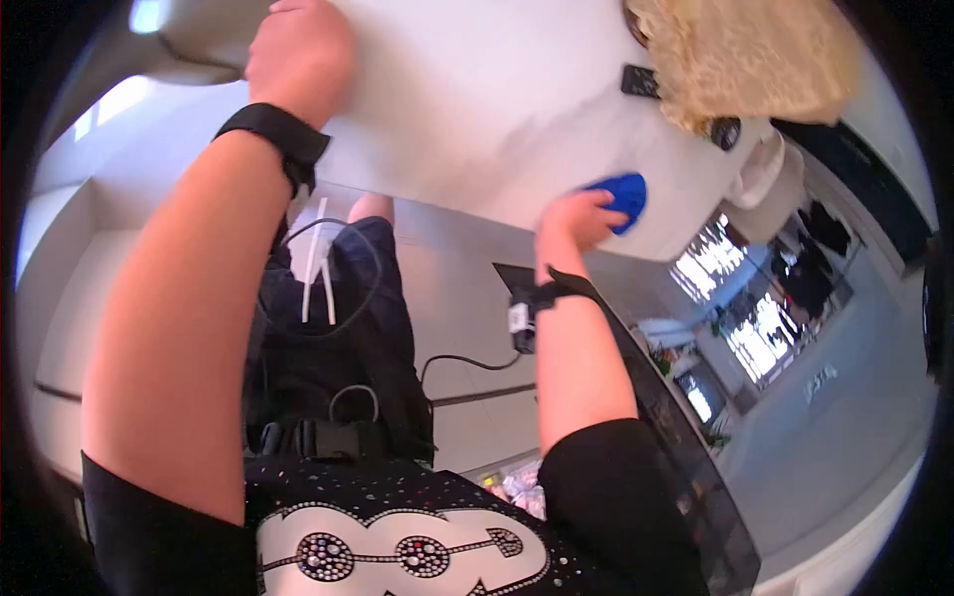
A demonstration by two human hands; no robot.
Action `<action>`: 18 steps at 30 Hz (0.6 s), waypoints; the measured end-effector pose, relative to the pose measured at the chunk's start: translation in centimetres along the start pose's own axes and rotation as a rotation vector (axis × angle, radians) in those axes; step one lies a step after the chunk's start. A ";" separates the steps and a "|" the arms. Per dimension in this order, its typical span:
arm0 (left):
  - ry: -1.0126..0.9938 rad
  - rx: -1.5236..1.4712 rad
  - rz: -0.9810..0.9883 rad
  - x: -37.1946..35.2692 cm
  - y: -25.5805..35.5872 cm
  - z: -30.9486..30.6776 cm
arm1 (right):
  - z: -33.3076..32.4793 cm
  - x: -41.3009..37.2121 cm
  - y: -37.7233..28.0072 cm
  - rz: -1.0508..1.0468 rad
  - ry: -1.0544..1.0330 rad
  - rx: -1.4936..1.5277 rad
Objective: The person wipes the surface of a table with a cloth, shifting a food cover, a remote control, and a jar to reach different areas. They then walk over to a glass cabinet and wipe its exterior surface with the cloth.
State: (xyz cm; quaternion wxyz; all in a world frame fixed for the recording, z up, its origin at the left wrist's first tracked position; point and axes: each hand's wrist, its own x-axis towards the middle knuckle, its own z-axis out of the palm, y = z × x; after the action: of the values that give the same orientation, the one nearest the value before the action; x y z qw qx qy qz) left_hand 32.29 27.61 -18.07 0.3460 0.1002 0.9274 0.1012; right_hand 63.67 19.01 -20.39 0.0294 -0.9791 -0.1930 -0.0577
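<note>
A blue cloth or pad [624, 202] lies against the white tabletop [467, 89] near its right front edge. My right hand [581, 219] has its fingers on the blue cloth and grips its left side. At the upper left, my left hand [301, 55] rests at the tabletop's left part, beside a grey chair back; its fingers are mostly cut off or hidden. Both wrists wear black straps, and a small device hangs by the right one.
A lace-like beige cover [755, 55] lies at the table's far right, with a black remote [640, 81] and a dark round object [724, 132] beside it. White chairs [765, 179] stand beyond the right edge. A black cable [467, 362] hangs near my body.
</note>
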 end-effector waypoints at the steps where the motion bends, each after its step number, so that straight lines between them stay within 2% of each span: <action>1: 0.018 -0.016 0.024 0.2 0.1 0.4 | 0.1 -1.0 -0.3 0.011 0.038 -0.032; 5: -0.049 -0.072 -0.019 -0.3 0.7 -0.2 | -0.5 -1.4 -1.5 0.063 0.018 0.035; 7: -0.051 -0.025 -0.022 -0.7 1.0 -0.4 | -1.1 -1.3 -0.9 0.057 -0.062 0.052; 9: -0.073 -0.053 -0.085 -1.1 0.9 -1.3 | -1.0 -0.9 -0.4 0.058 -0.017 0.040; 12: -0.074 -0.045 -0.035 -0.4 0.4 -1.4 | -1.7 -0.1 -0.7 0.068 -0.046 0.145; 13: -0.073 -0.045 0.004 0.2 0.0 -2.1 | -1.7 0.1 -0.3 0.035 -0.036 0.207; 18: -0.073 -0.015 -0.051 -0.4 0.7 -1.9 | -0.8 4.5 0.8 -0.074 -0.002 0.292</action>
State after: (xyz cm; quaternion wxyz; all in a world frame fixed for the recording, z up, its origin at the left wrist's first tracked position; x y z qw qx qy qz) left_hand 31.44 27.98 -16.21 0.3828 0.0774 0.9156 0.0954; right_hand 67.99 19.89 -19.09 0.1693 -0.9566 -0.2352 -0.0292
